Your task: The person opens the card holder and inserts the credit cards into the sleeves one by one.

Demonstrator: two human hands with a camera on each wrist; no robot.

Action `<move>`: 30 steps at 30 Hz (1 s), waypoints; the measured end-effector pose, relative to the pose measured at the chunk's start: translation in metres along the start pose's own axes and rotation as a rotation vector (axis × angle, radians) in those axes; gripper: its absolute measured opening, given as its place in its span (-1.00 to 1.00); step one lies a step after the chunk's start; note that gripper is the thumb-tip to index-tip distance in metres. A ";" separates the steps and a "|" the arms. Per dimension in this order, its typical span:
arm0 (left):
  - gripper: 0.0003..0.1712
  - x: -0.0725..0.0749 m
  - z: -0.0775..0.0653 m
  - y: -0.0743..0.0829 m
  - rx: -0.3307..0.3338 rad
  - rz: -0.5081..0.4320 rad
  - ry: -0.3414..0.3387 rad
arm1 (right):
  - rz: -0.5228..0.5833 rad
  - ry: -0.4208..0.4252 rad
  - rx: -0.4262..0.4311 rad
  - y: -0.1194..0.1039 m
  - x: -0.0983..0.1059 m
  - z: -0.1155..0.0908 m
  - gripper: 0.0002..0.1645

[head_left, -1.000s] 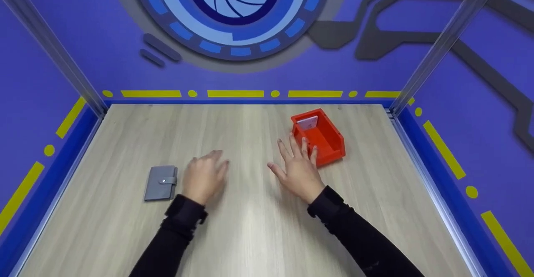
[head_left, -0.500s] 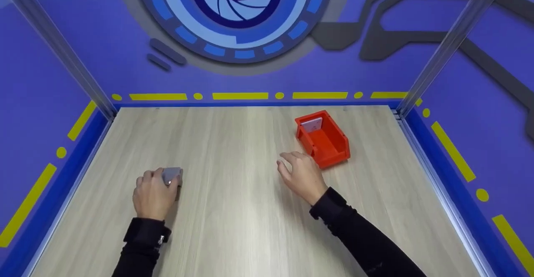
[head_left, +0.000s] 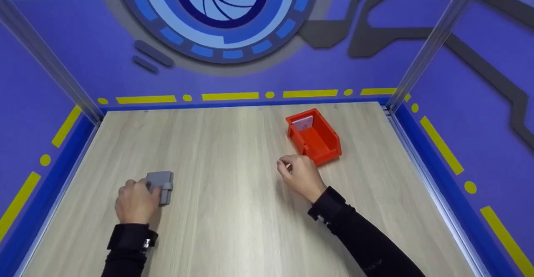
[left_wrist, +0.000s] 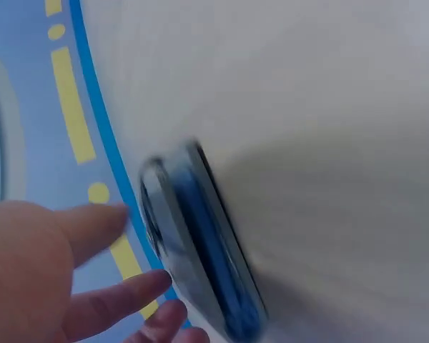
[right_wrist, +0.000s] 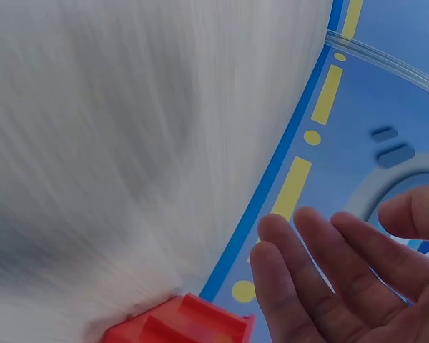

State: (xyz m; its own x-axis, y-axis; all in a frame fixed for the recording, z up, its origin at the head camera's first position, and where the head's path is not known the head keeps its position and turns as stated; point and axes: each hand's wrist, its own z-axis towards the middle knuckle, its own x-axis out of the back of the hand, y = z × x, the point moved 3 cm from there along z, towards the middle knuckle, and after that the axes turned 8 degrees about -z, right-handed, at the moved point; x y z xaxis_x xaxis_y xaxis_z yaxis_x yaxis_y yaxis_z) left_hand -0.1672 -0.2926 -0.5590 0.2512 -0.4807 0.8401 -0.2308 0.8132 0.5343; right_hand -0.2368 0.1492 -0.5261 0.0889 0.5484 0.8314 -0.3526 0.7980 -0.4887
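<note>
Noted left hand [head_left: 135, 202] released, fingers loose, beside and partly over grey strapped case [head_left: 159, 178] (touching or just apart: cannot tell). Found case on wooden table [head_left: 233, 214], strap at its right. Logged right hand [head_left: 302, 177] relaxed and ungripping, at near-left corner of red bin [head_left: 328, 156]. Recorded pale card [head_left: 303, 123] inside bin; beyond, blue wall [head_left: 233, 83] with yellow dashes.

Free tabletop [head_left: 233, 156] left of bin [head_left: 319, 143]
</note>
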 end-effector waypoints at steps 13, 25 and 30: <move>-0.29 0.010 0.004 -0.019 0.128 -0.028 -0.179 | 0.000 -0.010 0.006 -0.004 -0.002 0.003 -0.73; -0.34 0.015 0.013 0.014 0.108 -0.209 -0.090 | 0.049 -0.030 -0.005 -0.005 -0.001 0.003 -0.74; -0.47 0.022 0.011 0.064 0.002 -0.343 0.020 | 0.097 -0.065 0.005 -0.012 0.006 0.005 -0.75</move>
State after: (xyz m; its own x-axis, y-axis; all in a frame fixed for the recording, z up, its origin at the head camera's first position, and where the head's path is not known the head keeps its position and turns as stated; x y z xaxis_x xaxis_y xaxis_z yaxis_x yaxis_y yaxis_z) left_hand -0.1865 -0.2550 -0.5056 0.3328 -0.7195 0.6095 -0.1317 0.6046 0.7856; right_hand -0.2369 0.1418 -0.5143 -0.0064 0.6051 0.7961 -0.3616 0.7408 -0.5660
